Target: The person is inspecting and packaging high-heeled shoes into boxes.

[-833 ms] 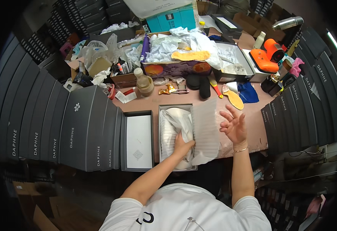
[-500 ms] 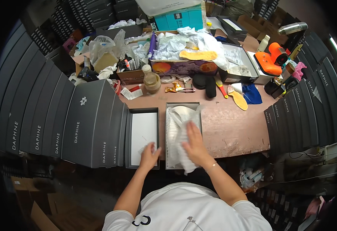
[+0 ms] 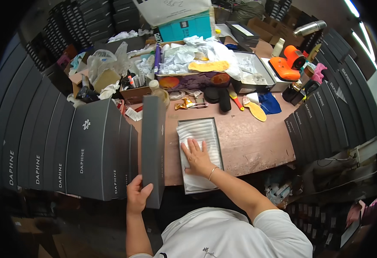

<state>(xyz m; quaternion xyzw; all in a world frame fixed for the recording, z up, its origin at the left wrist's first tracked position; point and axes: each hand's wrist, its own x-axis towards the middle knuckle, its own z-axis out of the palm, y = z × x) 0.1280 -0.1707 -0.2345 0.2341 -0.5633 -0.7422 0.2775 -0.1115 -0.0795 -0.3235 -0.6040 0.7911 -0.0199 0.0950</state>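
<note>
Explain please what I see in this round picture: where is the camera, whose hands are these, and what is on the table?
The camera sits on a person's head and looks down, so the arms coming from the lower edge are that person's own. Its wide lens bends straight edges near the rim. There is no machine here, only two bare hands.

The left hand grips the near end of a dark grey box lid, tilted up on its edge. The right hand lies flat on white tissue paper inside an open shoe box on the brown table.

To the left stands a row of dark grey boxes. At the back lie crumpled paper, a yellow insole, a blue cloth and an orange tool.
</note>
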